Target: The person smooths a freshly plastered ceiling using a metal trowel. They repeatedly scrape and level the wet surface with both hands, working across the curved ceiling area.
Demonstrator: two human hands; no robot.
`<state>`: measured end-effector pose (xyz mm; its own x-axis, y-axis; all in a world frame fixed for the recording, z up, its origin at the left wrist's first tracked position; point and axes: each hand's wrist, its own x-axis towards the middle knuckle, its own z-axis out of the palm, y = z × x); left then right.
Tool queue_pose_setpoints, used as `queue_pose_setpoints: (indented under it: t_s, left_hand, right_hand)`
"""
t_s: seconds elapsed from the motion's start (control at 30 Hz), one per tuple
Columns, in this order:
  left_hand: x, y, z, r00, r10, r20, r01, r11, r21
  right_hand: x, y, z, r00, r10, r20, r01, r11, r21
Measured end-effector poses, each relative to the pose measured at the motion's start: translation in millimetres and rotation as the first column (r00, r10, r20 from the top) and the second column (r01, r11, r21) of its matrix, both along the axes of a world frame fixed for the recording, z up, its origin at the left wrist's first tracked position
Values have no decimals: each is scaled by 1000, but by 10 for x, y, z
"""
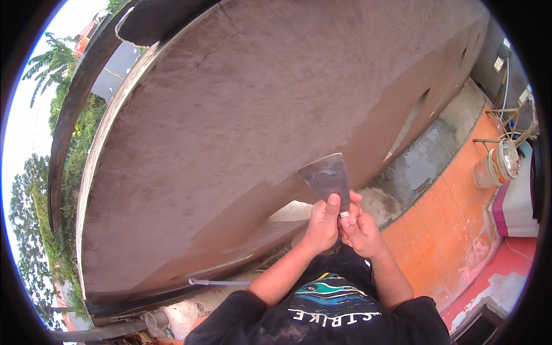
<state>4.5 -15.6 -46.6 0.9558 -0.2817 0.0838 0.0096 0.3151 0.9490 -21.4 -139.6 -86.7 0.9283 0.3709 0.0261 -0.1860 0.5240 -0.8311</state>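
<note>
A wide, flat metal putty knife [329, 174] points up and away in front of my chest, its blade flaring toward the far edge. My left hand [323, 225] is closed on its lower end, the thumb pressed flat against the blade. Beside it, my right hand [361, 231] has its fingers curled in at the base of the blade, closed around the handle end. A small whitish bit shows between the two hands. Most of the handle is hidden by my fingers. Beyond the blade rises a large brown plastered wall [230, 126], with darker, damp-looking areas low down.
An orange floor [443, 213] stretches to the right, beside a wet grey strip [425, 164] along the wall's foot. Buckets [487, 172] stand at the far right near wooden legs. A pale rod [218, 282] lies at lower left. Trees [37, 224] show beyond the wall's left edge.
</note>
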Motion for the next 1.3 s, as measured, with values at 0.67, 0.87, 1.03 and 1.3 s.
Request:
queue_pose_setpoints:
  t_s: [0.67,0.87,1.03,1.3]
  left_hand:
    - [6,-1,62,985,141,103,-132,987,-89]
    - [1,10,196,988,139,65,-139,990,-1]
    - [1,-70,112,998,49,-48,-45,997,65]
    - [-6,47,181,997,27,-73,-22,998,67]
  right_hand:
    - [174,57,240,992,14,127,4,990,-144]
    - [205,-45,308,990,110,89,-95,982,-166]
    - [80,-47,191,993,72,-90,-71,997,9]
    - [57,41,219,992,44,-114,-46,999,-15]
